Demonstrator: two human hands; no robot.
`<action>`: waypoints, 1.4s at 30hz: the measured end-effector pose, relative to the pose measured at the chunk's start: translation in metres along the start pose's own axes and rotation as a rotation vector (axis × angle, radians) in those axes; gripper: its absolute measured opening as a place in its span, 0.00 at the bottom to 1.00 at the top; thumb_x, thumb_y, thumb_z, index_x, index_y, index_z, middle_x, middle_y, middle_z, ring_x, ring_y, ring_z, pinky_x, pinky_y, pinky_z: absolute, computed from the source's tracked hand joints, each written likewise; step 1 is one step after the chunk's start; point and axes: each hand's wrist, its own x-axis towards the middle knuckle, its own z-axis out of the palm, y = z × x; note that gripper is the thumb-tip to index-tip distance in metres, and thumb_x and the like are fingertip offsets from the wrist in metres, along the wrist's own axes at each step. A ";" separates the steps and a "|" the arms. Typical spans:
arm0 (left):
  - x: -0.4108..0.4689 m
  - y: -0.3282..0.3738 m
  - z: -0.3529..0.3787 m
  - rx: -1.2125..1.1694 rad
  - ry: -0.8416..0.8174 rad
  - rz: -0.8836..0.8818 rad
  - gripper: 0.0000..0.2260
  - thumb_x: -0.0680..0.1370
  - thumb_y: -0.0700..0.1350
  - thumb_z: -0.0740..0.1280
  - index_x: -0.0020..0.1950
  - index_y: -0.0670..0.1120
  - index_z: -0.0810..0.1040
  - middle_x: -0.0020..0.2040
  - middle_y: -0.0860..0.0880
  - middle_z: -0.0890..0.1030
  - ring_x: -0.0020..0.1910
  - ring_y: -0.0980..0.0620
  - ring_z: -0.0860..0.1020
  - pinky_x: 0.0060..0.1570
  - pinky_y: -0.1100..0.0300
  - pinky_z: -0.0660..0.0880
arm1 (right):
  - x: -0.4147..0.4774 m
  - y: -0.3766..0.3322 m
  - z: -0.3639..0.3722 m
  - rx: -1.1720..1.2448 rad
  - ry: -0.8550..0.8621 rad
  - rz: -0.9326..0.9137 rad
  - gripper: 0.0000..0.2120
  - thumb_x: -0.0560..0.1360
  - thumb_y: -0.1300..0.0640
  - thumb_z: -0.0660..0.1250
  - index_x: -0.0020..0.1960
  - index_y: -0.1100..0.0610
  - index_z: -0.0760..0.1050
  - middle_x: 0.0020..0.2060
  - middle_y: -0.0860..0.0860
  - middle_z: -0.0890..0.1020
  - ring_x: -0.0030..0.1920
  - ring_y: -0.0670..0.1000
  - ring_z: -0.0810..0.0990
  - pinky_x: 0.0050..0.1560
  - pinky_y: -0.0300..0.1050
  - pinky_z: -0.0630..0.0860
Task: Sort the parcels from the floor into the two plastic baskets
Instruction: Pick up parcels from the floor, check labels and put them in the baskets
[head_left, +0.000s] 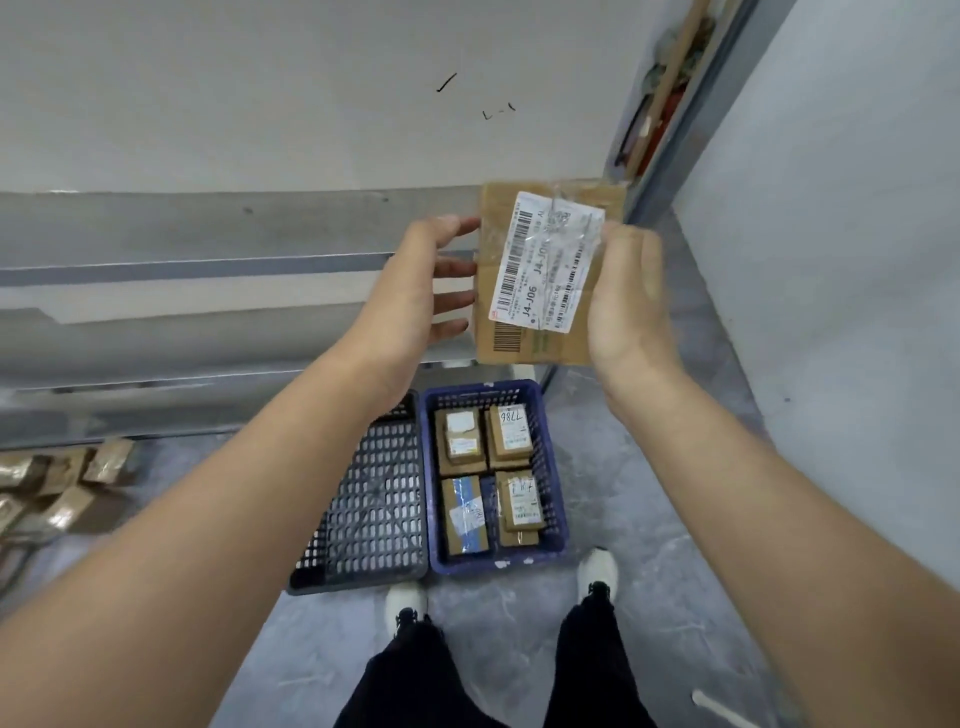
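While we hold the parcel (540, 270) up above the blue basket (555, 483) (boxes (511, 434) already in it), our right hand (631, 296) grips its right edge and our left hand (415, 280) touches its left edge, fingers (457, 299) spread straight.

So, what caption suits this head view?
Right hand holds a labelled cardboard parcel, left hand touching its edge, above a blue basket of parcels and an empty grey basket.

Both bare forearms reach forward and up. The right hand (628, 301) grips the parcel (535, 275) by one edge; the left hand (415, 280) (fingers straight and spread) touches the opposite edge with its fingertips.
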 end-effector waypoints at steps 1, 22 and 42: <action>0.004 -0.006 0.006 0.001 0.032 -0.012 0.17 0.80 0.61 0.56 0.60 0.61 0.82 0.56 0.50 0.84 0.59 0.46 0.82 0.65 0.43 0.76 | 0.009 0.011 0.001 0.006 -0.017 0.001 0.17 0.89 0.49 0.52 0.68 0.57 0.73 0.50 0.41 0.77 0.37 0.23 0.75 0.33 0.23 0.69; 0.089 -0.222 0.058 -0.008 0.270 -0.338 0.18 0.82 0.58 0.56 0.62 0.56 0.82 0.53 0.50 0.86 0.50 0.50 0.83 0.52 0.52 0.76 | 0.080 0.255 0.038 -0.021 -0.226 0.318 0.15 0.89 0.51 0.54 0.64 0.59 0.74 0.45 0.42 0.78 0.38 0.26 0.77 0.35 0.25 0.71; 0.121 -0.540 0.028 -0.132 0.309 -0.730 0.18 0.84 0.55 0.54 0.43 0.51 0.79 0.33 0.56 0.84 0.32 0.58 0.82 0.39 0.60 0.79 | 0.045 0.538 0.135 -0.163 -0.374 0.766 0.34 0.73 0.33 0.52 0.59 0.56 0.81 0.52 0.56 0.88 0.59 0.64 0.84 0.66 0.65 0.81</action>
